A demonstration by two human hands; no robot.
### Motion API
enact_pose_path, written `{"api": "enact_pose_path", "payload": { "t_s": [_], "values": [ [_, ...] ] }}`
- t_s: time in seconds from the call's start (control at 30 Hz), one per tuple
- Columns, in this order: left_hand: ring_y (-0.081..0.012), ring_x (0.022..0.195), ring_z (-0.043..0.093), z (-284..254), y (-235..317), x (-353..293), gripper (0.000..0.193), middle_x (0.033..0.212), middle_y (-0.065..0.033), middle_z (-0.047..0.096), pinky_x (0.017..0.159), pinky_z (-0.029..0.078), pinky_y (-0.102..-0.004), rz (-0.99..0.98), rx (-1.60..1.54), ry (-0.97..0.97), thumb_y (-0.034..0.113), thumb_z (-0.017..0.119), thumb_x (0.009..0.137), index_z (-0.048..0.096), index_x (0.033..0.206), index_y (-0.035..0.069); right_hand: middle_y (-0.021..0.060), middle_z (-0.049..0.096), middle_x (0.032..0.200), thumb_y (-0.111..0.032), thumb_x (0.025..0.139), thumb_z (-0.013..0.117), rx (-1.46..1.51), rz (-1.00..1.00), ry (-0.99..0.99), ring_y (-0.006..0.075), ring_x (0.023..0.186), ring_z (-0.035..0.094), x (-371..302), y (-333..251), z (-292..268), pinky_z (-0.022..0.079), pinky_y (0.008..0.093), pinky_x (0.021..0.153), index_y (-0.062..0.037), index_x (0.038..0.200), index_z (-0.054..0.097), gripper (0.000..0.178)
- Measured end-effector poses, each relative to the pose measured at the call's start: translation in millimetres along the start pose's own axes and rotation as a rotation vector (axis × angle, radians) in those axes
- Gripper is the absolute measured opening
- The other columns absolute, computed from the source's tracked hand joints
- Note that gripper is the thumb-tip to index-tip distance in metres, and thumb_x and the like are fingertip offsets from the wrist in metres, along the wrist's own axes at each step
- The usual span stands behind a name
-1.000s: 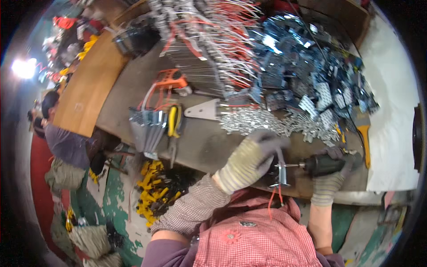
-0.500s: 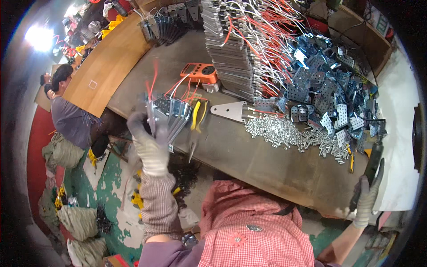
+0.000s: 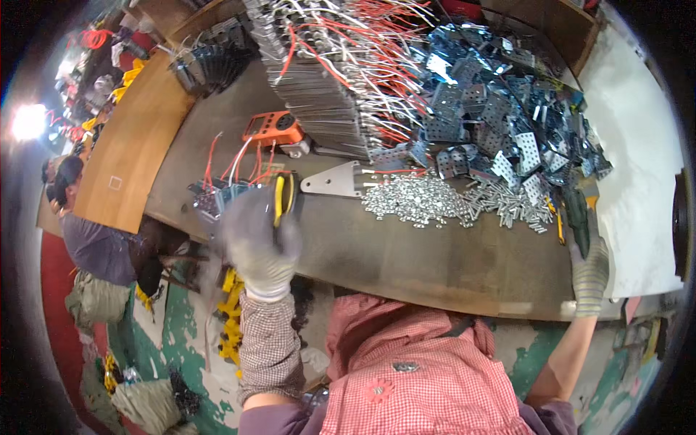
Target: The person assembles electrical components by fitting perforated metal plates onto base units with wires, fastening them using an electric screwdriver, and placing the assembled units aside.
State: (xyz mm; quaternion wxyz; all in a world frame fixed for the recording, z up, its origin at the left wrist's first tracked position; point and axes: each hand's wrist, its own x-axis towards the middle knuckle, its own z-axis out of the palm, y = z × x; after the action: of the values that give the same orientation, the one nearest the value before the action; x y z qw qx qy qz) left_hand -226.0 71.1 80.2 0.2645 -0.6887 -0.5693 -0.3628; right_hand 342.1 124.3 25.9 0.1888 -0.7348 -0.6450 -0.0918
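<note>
My left hand (image 3: pixel 262 250), in a grey and white glove, is smeared by motion at the near-left table edge. It overlaps the lower part of the yellow-handled pliers (image 3: pixel 279 199), and its fingers cannot be read. Just beyond it lies a small cluster of metal plates (image 3: pixel 210 201) with red and white wires, partly hidden. My gloved right hand (image 3: pixel 590 272) is at the right end of the table, its fingers around the near end of a dark green, power-screwdriver-like tool (image 3: pixel 577 221). A flat tapered metal plate with holes (image 3: pixel 333 180) lies between the pliers and a heap of small nuts (image 3: pixel 413 199).
Behind stands a tall stack of metal plates (image 3: pixel 319 109) with red and white wires. An orange multimeter (image 3: pixel 273 128) sits left of it. Perforated brackets (image 3: pixel 478 109) pile up at back right, with screws (image 3: pixel 511 206) in front. A co-worker (image 3: pixel 98 232) sits at far left.
My left hand has moved toward the pliers, away from the wired plates it was over. My right hand has reached forward onto the dark green tool. The whole view has shifted.
</note>
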Motion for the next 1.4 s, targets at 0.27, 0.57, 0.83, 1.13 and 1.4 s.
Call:
{"api": "enact_pose_path", "payload": {
  "t_s": [0.27, 0.57, 0.83, 1.13, 1.4],
  "values": [
    [-0.0475, 0.127, 0.056, 108, -26, 8, 0.083, 0.144, -0.0228, 0.054, 0.111, 0.049, -0.0512, -0.010, -0.023, -0.718, -0.003, 0.065, 0.072, 0.054, 0.153, 0.013, 0.0188, 0.065, 0.119, -0.018, 0.084, 0.081, -0.142, -0.144, 0.159, 0.0389, 0.110, 0.063, 7, -40, -34, 0.053, 0.0491, 0.095, -0.0197, 0.148, 0.063, 0.066],
    [-0.0318, 0.124, 0.059, 43, 54, 32, 0.090, 0.131, -0.0179, 0.057, 0.104, 0.056, -0.0405, -0.218, -0.371, -0.322, -0.002, 0.071, 0.078, 0.037, 0.161, 0.004, 0.0065, 0.070, 0.105, -0.021, 0.083, 0.077, 0.061, -0.706, 0.203, 0.0257, 0.108, 0.064, 62, -201, 26, 0.050, 0.0449, 0.092, -0.0154, 0.097, 0.078, 0.015],
    [-0.0338, 0.100, 0.075, 25, 129, -16, 0.078, 0.132, -0.0158, 0.067, 0.087, 0.066, -0.0458, -1.348, -1.860, -0.591, 0.019, 0.081, 0.084, 0.048, 0.154, 0.006, 0.0088, 0.072, 0.094, -0.015, 0.084, 0.070, 0.064, -0.707, 0.254, 0.0281, 0.086, 0.068, 81, -200, 35, 0.054, 0.0409, 0.082, -0.0110, 0.101, 0.076, 0.019],
    [-0.0158, 0.122, 0.061, 38, 178, -36, 0.061, 0.137, -0.0075, 0.062, 0.109, 0.049, -0.0341, -1.327, -1.856, -0.993, 0.014, 0.076, 0.096, 0.050, 0.148, 0.000, 0.0027, 0.072, 0.099, -0.024, 0.081, 0.072, 0.459, -1.065, 0.049, 0.0273, 0.092, 0.066, -18, -200, -40, 0.053, 0.0408, 0.074, -0.0111, 0.132, 0.072, 0.053],
    [-0.0150, 0.119, 0.063, 35, 173, -67, 0.051, 0.132, -0.0069, 0.067, 0.107, 0.050, -0.0328, -1.127, -1.821, -1.055, 0.026, 0.071, 0.104, 0.056, 0.146, 0.001, 0.0016, 0.070, 0.100, -0.029, 0.073, 0.078, 0.597, -1.088, 0.075, 0.0243, 0.086, 0.068, -32, -193, -23, 0.055, 0.0383, 0.071, -0.0093, 0.120, 0.074, 0.052]
  ]
}}
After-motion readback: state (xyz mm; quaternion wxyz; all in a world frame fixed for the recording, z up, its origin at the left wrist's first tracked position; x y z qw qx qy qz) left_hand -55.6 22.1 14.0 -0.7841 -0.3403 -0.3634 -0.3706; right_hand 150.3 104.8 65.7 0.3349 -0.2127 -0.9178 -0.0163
